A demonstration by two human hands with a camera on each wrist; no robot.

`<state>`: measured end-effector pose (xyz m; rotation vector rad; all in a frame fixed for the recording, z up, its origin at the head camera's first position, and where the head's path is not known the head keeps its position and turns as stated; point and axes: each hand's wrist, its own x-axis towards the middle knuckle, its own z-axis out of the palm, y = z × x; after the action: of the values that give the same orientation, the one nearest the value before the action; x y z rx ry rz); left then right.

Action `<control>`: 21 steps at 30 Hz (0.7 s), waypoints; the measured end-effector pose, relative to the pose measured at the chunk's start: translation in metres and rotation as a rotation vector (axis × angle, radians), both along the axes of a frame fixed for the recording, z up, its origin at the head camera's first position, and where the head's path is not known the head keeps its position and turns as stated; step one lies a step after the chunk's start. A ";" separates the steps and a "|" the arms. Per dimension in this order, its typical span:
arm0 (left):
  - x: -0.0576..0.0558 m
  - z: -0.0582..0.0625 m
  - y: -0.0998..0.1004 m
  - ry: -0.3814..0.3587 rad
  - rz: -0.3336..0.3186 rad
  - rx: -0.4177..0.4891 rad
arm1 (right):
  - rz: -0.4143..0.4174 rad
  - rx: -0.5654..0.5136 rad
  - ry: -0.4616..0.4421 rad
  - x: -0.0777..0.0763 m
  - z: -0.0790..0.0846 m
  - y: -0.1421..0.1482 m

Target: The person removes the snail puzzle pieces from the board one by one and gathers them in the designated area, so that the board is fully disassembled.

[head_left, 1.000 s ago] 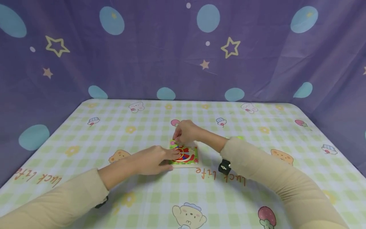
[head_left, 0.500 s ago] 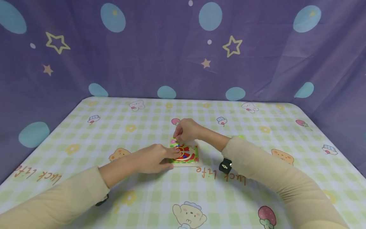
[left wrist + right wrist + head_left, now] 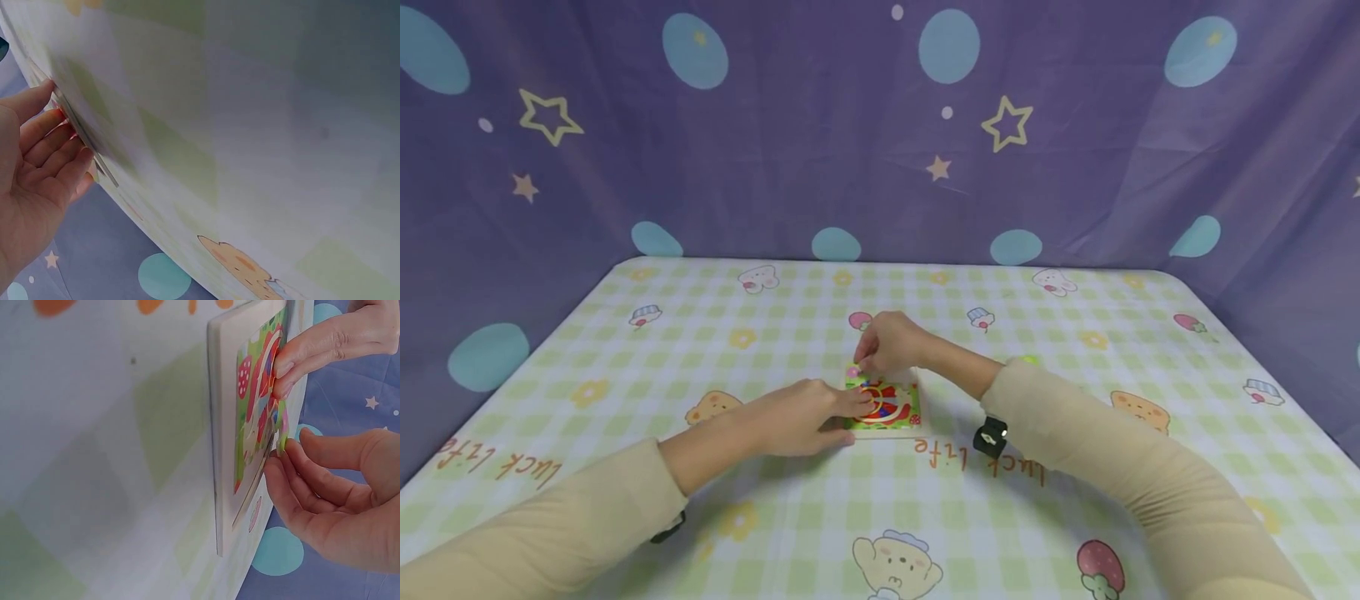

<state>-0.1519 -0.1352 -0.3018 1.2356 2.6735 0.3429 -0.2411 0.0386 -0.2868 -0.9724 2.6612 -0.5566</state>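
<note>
A small wooden jigsaw puzzle [image 3: 906, 411], with a red and blue wheel picture on green, lies in its pale tray [image 3: 224, 437] at the middle of the table. My left hand [image 3: 808, 418] comes in from the left, its fingertips resting on the picture and the thumb by the near left edge. Over the far side bends my right hand [image 3: 895, 343]. Thumb and fingers pinch a green puzzle piece [image 3: 283, 428] with a pink patch, tilted up from the board in the right wrist view. Bare pale tray shows beside the picture, partly beneath the right hand.
A checked tablecloth [image 3: 790, 517] with printed cartoons covers the table. Behind the right sleeve, a bit of bright green [image 3: 1030, 360] peeks out on the cloth. A purple curtain [image 3: 850, 150] hangs behind the far edge.
Both hands keep their places on the puzzle, the right still pinching the piece. Only a slight shift of the head view shows.
</note>
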 end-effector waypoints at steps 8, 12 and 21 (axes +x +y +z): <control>0.000 -0.001 0.000 -0.001 0.005 0.005 | -0.040 -0.028 -0.032 0.000 0.001 -0.001; 0.000 -0.001 -0.001 -0.007 0.009 0.006 | -0.080 -0.036 -0.055 -0.001 -0.001 -0.002; 0.000 -0.001 -0.001 -0.005 0.007 0.014 | -0.198 -0.081 -0.157 -0.003 -0.006 -0.004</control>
<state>-0.1514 -0.1366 -0.3027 1.2279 2.6765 0.3658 -0.2439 0.0351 -0.2926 -0.6580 2.6262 -0.7550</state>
